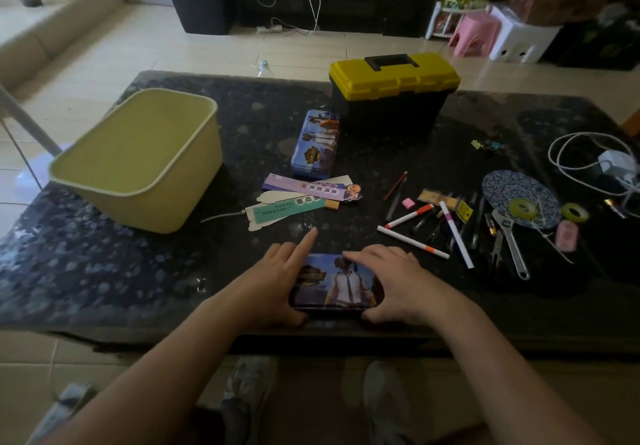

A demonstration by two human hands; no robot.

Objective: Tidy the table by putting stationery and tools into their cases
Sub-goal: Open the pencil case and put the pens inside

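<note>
While the left hand [273,283] and right hand [401,283] grip the ends of the pencil case [341,285] at the near edge of the table [138,271], a sudden opening may tip it off.

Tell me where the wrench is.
Head view: the wrench lies on the table, right side, just right of the pen pile, its head by the blue patterned fan, handle toward the near edge.

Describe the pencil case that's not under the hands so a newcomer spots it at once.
Find the yellow-lidded toolbox at the far edge of the table. Just left of it lies a blue pencil case, beyond the bookmarks. Unlike its twin at the front edge, it lies untouched.
</note>
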